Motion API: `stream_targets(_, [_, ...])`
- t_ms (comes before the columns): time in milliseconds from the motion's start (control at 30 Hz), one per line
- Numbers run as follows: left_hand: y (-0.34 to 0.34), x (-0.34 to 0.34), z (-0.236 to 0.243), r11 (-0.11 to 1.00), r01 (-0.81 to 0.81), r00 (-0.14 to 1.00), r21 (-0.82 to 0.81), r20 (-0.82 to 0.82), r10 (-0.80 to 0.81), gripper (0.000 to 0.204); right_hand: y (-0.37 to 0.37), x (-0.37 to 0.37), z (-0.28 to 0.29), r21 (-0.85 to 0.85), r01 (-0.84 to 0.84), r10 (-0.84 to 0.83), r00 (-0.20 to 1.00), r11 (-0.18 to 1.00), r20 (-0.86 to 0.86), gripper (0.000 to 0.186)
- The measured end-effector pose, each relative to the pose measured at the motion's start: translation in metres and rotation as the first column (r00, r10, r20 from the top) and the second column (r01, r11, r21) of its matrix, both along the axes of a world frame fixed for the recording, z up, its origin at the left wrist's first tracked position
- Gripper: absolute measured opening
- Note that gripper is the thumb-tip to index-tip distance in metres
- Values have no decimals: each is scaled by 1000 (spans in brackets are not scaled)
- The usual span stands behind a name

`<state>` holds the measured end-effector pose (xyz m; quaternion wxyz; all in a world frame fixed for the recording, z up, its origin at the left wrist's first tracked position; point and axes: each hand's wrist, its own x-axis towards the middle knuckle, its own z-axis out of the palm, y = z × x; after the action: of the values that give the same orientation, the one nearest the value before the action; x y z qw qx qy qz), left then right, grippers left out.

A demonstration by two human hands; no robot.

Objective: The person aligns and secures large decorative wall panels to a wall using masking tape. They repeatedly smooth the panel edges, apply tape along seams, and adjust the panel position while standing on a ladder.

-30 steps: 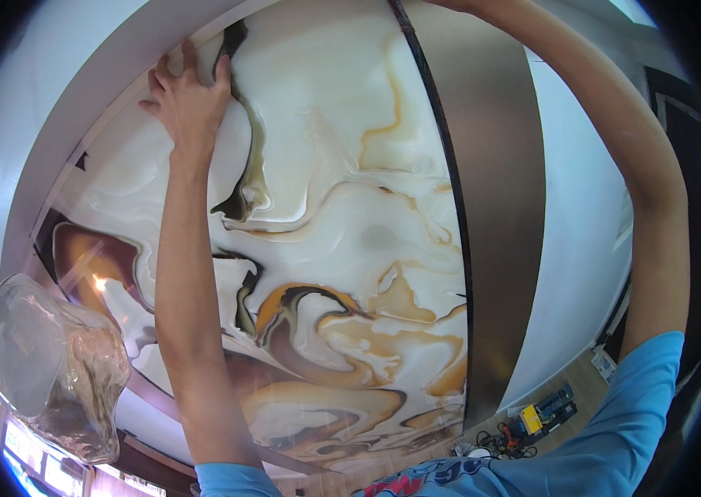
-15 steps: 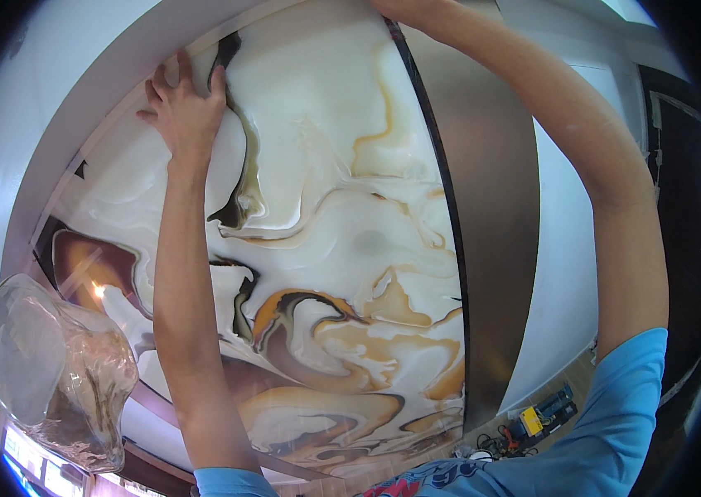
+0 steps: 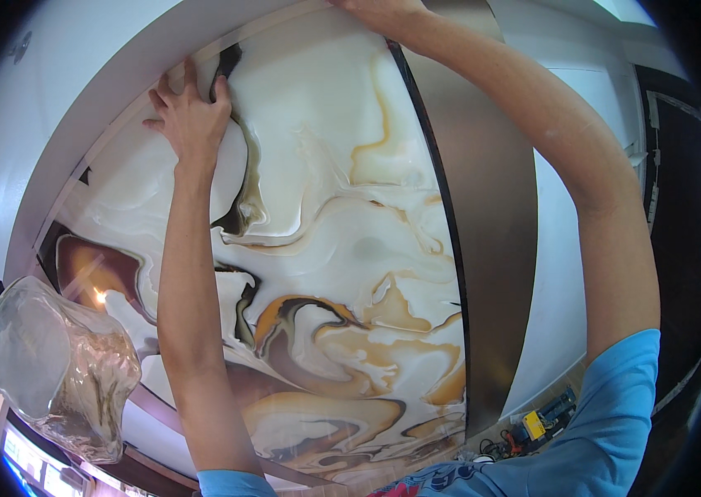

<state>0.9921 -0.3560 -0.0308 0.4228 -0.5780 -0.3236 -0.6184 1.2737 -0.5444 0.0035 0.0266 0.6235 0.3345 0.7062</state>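
A large glossy panel point(image 3: 317, 157) with a marbled white, amber and black pattern fills the middle of the view. My left hand point(image 3: 193, 116) lies against its upper left part with the fingers spread, close to the pale strip point(image 3: 131, 99) along the panel's edge. Past the panel's upper right corner reaches my right hand point(image 3: 384, 12), at the top rim of the picture. Its fingers are mostly cut off there, so what they touch is hidden. A dark edge point(image 3: 437, 157) runs down the panel's right side.
A wavy glass lamp shade point(image 3: 65, 369) hangs on a black cord at the lower left. Right of the panel stands a brown metallic strip point(image 3: 495, 207), then a white wall point(image 3: 553, 248) and a dark door point(image 3: 682, 224). Yellow-and-black tools point(image 3: 537, 425) lie on the floor.
My right hand has slid left along the top, and more of it shows now. My left hand keeps its place on the panel, while the whole view has shifted slightly.
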Motion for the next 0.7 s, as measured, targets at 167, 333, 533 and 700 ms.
stream_targets(167, [-2, 0, 0, 1000, 13, 1000, 5, -1, -13, 74, -1, -3, 0, -16, 22, -22, 999, 1000, -37, 68])
stream_targets(333, [0, 5, 1, 997, 61, 998, 54, -27, -59, 73, 2, -4, 4, -26, -12, 9, 995, 1000, -102, 63])
stream_targets(533, [-3, 32, 0, 993, 80, 993, 89, -93, -72, 79, 4, 0, 5, -24, -35, 33, 996, 999, -77, 58])
stream_targets(700, [-12, 39, 1, 994, 97, 994, 41, -57, -95, 83, 5, 2, 6, 10, -69, 69, 995, 998, -69, 54])
